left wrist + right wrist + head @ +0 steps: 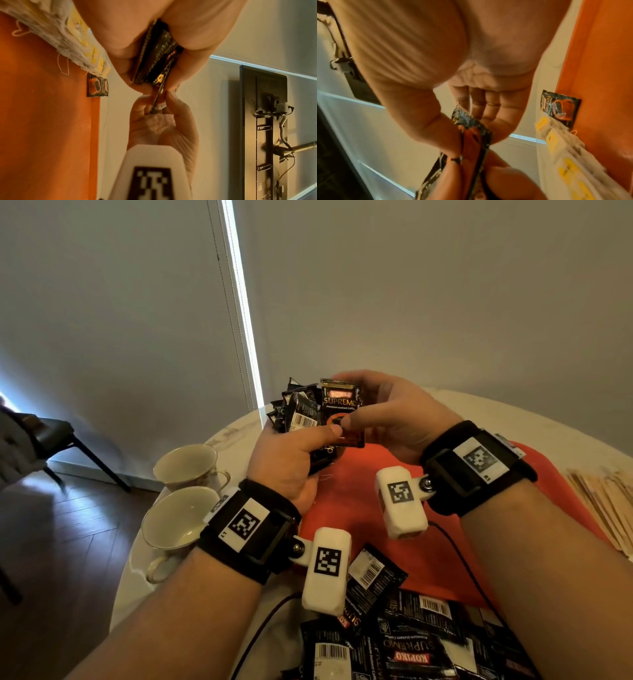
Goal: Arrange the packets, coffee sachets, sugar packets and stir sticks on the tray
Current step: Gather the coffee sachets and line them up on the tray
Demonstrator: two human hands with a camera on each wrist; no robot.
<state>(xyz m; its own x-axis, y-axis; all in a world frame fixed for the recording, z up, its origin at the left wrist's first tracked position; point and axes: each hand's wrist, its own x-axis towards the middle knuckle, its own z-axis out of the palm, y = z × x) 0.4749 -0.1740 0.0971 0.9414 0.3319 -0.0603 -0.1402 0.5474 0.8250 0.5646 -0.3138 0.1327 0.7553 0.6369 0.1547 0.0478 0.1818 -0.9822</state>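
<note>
Left hand (291, 460) grips a glossy sachet bundle (301, 410); right hand (387, 416) pinches one sachet (340, 405) (flat, foil).

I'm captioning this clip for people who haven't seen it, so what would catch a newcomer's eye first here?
First, the two hands raised over the orange tray: the left hand grips a fan of black coffee sachets, while the right hand pinches the front sachet, marked SUPREMO. Next, a loose heap of the same sachets at the near edge, and two empty teacups on the left.
</note>
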